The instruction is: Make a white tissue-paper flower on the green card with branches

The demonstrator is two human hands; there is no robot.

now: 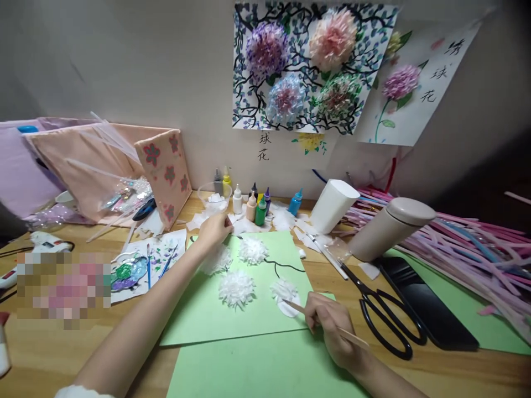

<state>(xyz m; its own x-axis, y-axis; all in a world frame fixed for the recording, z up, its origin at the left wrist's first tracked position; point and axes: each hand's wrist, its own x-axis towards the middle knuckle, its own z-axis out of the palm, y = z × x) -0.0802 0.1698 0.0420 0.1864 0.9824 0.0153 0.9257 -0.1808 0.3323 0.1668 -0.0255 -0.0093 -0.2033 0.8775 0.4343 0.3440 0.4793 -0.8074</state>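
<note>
Wooden stick (pixel 350 336) at the petals of a half-covered white flower (pixel 284 288) on the green sheet (pixel 194 326)

A wooden table (pixel 50 354) carries the green sheet. On the wall beyond the sheet hangs a painted picture (pixel 296 66) with four fluffy coloured flowers. A heap of pink, white and blue strips (pixel 477 249) spreads to the sheet's right; a peach fabric box (pixel 161 166) stands beyond it to the left. A second green sheet (pixel 249 370) lies partly under its near edge. To its right are black-handled scissors (pixel 367 290) and, farther out, a dark phone (pixel 429 304).

The right hand (pixel 338 340) is at the sheet's right edge, thumb and fingers closed around the wooden stick. The left hand (pixel 215 226) is at the far edge, near scraps of white tissue (pixel 284 219), its fingers curled together; I cannot tell whether they grip anything.

Small paint bottles (pixel 260 213) stand just past the far edge. Three fuller white flowers (pixel 236 288) sit on the sheet; the half-covered white flower is at its right side, a bare white disc (pixel 290 310) showing on its near side. The stick's tip lies where petals meet disc.
</note>
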